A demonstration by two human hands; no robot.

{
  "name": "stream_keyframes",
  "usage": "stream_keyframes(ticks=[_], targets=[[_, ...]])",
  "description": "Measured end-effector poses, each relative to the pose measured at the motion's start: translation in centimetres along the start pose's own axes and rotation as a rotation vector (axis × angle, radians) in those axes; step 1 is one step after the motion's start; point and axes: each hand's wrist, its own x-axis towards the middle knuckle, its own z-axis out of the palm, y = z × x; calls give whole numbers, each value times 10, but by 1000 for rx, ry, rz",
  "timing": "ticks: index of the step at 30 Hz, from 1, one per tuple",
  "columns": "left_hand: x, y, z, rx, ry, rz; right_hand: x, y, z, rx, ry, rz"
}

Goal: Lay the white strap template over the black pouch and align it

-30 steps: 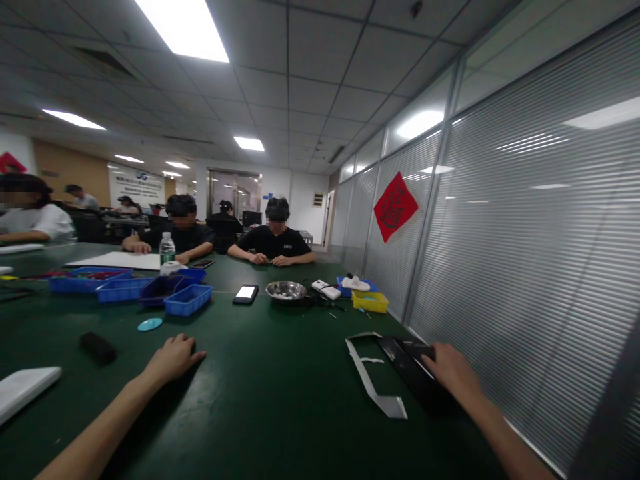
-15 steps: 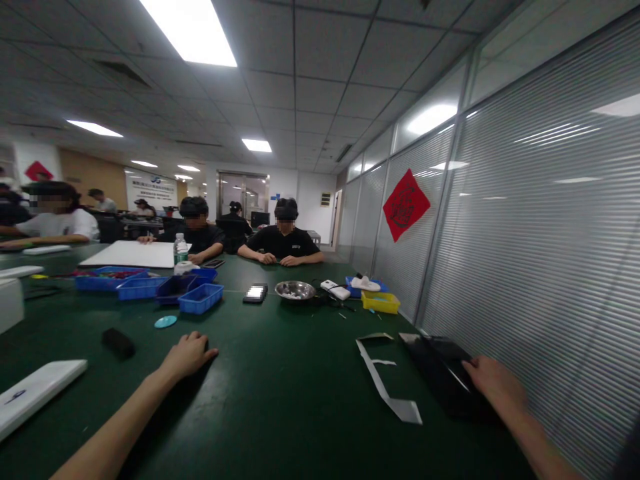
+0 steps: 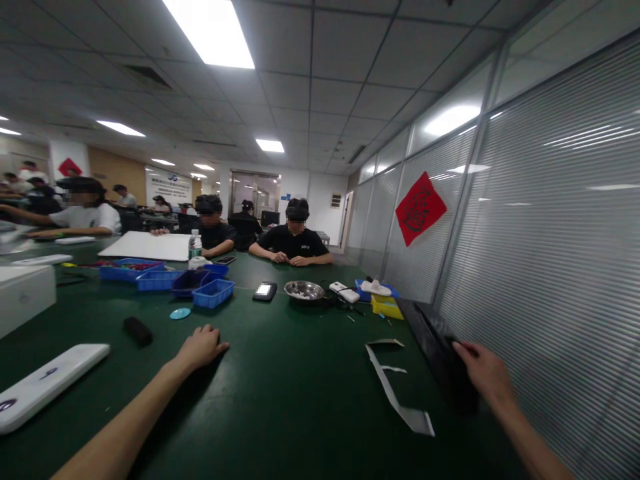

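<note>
My left hand (image 3: 203, 348) rests on the green table (image 3: 280, 400), fingers loosely bent and lying on the surface, holding nothing. Ahead of it lies a light blue disc (image 3: 180, 313), with a black oblong object (image 3: 137, 331) further left. At the right, my right hand (image 3: 485, 373) pinches the near right edge of a flat, dark, glossy sheet-like thing (image 3: 437, 350). That thing is tilted beside the glass partition and smeared by motion, so its exact kind is unclear. Left of it on the table is a cut, angular strip of whitish paper (image 3: 393, 397).
Blue bins (image 3: 213, 293), a phone (image 3: 265, 291), a metal bowl (image 3: 304, 291) and a yellow tray (image 3: 387, 307) stand across the middle. A long white case (image 3: 55, 387) and a white box (image 3: 25, 297) are at left. Co-workers sit opposite; the blind-covered partition (image 3: 550, 267) borders the right.
The view has turned slightly left. My right hand has tipped the dark sheet-like thing up, its far end now nearer the yellow tray. My left hand stays in place on the table.
</note>
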Motion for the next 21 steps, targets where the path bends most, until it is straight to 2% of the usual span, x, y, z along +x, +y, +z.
stream_keyframes(ticks=[6, 10, 15, 21], targets=[[1, -2, 1, -10, -5, -8, -54, -129, 35, 142, -248, -518], [2, -4, 1, -10, -11, 0, -92, -194, 59, 133, -449, -751], [2, -5, 2, 18, -12, 2, -123, -230, 86, 109, -611, -900], [0, -1, 0, 12, -11, -4, -129, -242, 109, 92, -671, -931]])
